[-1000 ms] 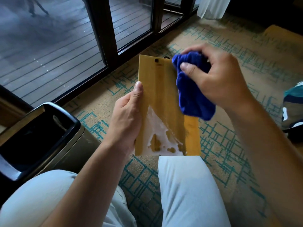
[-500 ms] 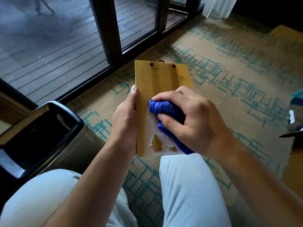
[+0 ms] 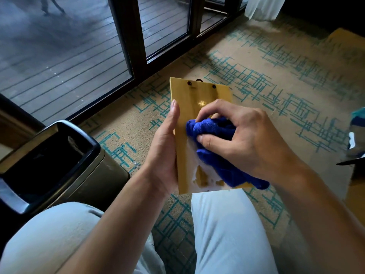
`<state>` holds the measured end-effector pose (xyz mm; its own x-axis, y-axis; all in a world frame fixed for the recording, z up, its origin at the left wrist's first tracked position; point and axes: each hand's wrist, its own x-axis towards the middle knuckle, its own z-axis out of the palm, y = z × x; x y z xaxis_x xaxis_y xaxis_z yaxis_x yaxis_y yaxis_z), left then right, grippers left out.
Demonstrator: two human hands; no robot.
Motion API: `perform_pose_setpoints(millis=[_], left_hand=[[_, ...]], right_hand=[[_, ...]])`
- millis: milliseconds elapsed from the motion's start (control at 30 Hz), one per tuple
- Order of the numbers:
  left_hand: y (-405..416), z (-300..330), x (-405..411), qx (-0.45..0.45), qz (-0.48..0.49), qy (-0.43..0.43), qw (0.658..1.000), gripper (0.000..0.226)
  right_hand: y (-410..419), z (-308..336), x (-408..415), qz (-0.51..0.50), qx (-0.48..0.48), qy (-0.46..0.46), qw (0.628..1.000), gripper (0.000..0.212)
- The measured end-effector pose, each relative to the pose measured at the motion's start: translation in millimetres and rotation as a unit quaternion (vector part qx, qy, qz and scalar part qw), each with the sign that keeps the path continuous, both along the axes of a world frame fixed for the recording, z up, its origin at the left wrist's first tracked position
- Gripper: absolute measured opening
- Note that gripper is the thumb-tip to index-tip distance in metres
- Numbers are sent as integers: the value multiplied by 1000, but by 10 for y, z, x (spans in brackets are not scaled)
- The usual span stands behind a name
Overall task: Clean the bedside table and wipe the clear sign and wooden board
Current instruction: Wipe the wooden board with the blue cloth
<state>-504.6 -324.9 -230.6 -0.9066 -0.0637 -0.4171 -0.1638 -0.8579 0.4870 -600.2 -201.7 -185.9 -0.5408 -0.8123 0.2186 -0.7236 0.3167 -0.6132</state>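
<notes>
The wooden board [image 3: 194,95] is a yellow-brown rectangle with two dark studs near its top edge and a patch of white residue low on its face. My left hand [image 3: 166,147] grips its left edge, thumb along the side, and holds it upright above my knees. My right hand [image 3: 243,139] is shut on a bunched blue cloth [image 3: 213,131] pressed against the middle of the board's face, covering its right half. The clear sign and the bedside table are out of view.
A black-rimmed waste bin [image 3: 49,155] stands at my left knee. Behind it run dark-framed glass doors [image 3: 134,46] onto a wooden deck. Patterned beige and teal carpet [image 3: 276,86] spreads ahead. Some items [image 3: 355,139] lie at the right edge.
My right hand swept the blue cloth from the board's top right corner down over its face, and it now sits around the middle. My left hand kept its grip.
</notes>
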Motion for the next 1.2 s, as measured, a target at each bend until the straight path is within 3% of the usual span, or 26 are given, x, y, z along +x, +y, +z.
perform_pose_setpoints(millis=[100, 167, 300, 400, 733, 900, 1033, 1200], left_hand=[[17, 17, -11, 1, 24, 10, 1000, 76], [24, 41, -13, 1, 39, 6, 999, 75], [6, 71, -6, -7, 76, 29, 997, 71], [-41, 20, -6, 12, 99, 16, 995, 73], [-121, 52, -27, -1, 167, -42, 985, 72], [-112, 89, -49, 21, 211, -29, 977, 76], [-113, 93, -6, 33, 206, -7, 978, 80], [-146, 80, -3, 55, 241, 58, 967, 66]], right_hand=[[-37, 57, -108, -51, -60, -11, 997, 24], [-67, 92, -208, -87, -83, 31, 992, 32], [-63, -15, -189, -39, 4, 109, 993, 53], [-4, -187, -132, -6, 21, 146, 989, 44], [229, -114, -49, -26, -107, 36, 993, 32], [121, -177, 270, 49, -95, 97, 990, 29], [-102, -258, 357, 17, -71, 173, 982, 30], [-220, -155, 156, 3, -40, 237, 971, 32]])
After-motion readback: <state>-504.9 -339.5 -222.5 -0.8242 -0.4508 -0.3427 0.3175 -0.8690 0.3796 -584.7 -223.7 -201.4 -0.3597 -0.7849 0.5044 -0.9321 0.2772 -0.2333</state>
